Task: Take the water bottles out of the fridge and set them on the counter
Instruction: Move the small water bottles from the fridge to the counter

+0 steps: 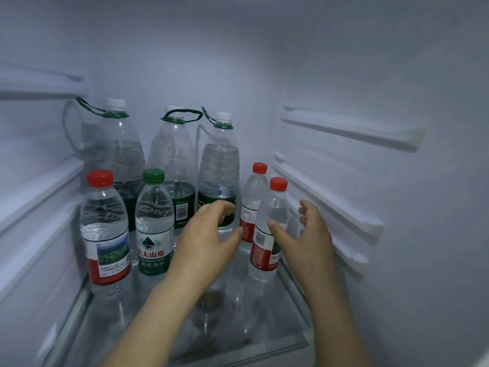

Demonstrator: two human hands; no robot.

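Right hand [309,242] spread beside slim clear bottle [264,247]: red cap, red label.

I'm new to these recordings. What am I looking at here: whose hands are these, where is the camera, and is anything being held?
There is no machine here. A person works with two bare hands, and the single picture comes from a camera worn on the head, looking forward and down into a fridge. On the glass shelf stand three big bottles at the back, each with a green carry loop. Four small bottles stand in front of them, three with red caps and one with a green cap. The left hand reaches toward the rightmost big bottle. The right hand is spread around the nearest red-capped bottle, thumb in front and fingers behind. Neither hand has closed its grip on anything, so every bottle stands on the shelf.
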